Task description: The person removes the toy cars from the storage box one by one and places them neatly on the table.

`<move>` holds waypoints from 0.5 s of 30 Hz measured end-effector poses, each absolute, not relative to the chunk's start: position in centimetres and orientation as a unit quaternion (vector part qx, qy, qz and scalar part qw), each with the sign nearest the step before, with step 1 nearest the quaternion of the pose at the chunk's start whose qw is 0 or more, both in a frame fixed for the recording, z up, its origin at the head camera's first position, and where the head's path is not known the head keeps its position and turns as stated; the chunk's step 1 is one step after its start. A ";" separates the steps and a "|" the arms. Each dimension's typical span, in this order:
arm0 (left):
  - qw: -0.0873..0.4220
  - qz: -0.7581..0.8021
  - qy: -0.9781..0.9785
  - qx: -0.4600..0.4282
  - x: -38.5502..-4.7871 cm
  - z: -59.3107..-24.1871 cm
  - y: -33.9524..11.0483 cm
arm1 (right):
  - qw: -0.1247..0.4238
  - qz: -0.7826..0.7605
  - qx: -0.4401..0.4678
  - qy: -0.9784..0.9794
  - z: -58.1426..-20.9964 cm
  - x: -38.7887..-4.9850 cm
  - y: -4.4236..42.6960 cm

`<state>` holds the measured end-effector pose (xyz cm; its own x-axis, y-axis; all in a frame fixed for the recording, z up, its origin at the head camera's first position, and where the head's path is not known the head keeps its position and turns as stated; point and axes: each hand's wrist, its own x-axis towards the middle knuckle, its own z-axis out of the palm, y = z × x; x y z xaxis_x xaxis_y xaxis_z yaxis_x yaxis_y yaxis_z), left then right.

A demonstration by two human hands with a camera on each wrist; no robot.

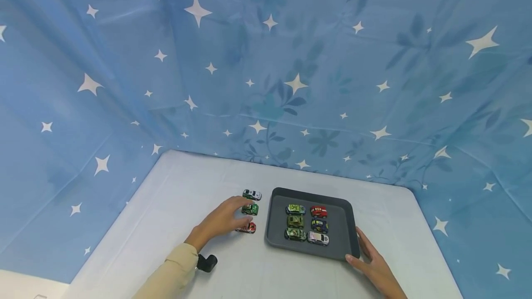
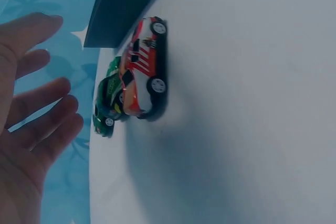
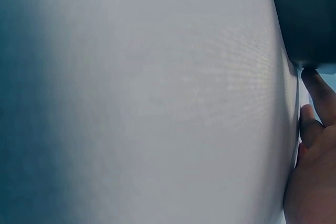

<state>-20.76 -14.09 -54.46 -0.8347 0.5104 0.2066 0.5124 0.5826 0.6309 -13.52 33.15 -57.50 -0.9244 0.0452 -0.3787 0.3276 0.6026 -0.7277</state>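
Note:
My left hand (image 1: 224,218) reaches over a short column of toy cars left of the tray, its thumb and fingers spread apart. Under its fingertips is a green toy car (image 1: 250,209). A white toy car (image 1: 252,194) sits behind that one, and a red-and-white toy car (image 1: 248,228) lies in front, beside the thumb. In the left wrist view, the hand (image 2: 31,98) holds nothing, with the red-and-white car (image 2: 142,69) nearby. My right hand (image 1: 374,264) touches the near right corner of the grey tray (image 1: 341,225) with its thumb and extended fingers.
Inside the tray, several toy cars stand in two columns, among them a red car (image 1: 318,211) and a silver-white car (image 1: 318,238). A black object (image 1: 207,263) shows beside the left wrist. Blue star-patterned cloth (image 1: 266,82) surrounds the white table (image 1: 199,174).

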 end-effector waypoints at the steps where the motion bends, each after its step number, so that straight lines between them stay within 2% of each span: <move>1: 0.003 -0.359 -0.888 -0.287 -20.9 -54.3 -14.1 | 0.163 -0.431 0.106 0.881 -57.5 -13.5 33.1; 15: 0.023 -0.390 -0.878 -0.275 -21.9 -53.7 -11.7 | 0.163 -0.438 0.099 0.878 -57.5 -13.5 33.1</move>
<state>-21.90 -11.66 -53.68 -0.8477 0.4652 0.2551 0.5012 0.5444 0.6726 -13.50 33.15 -57.54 -0.9268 0.0310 -0.3742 0.3177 0.5959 -0.7375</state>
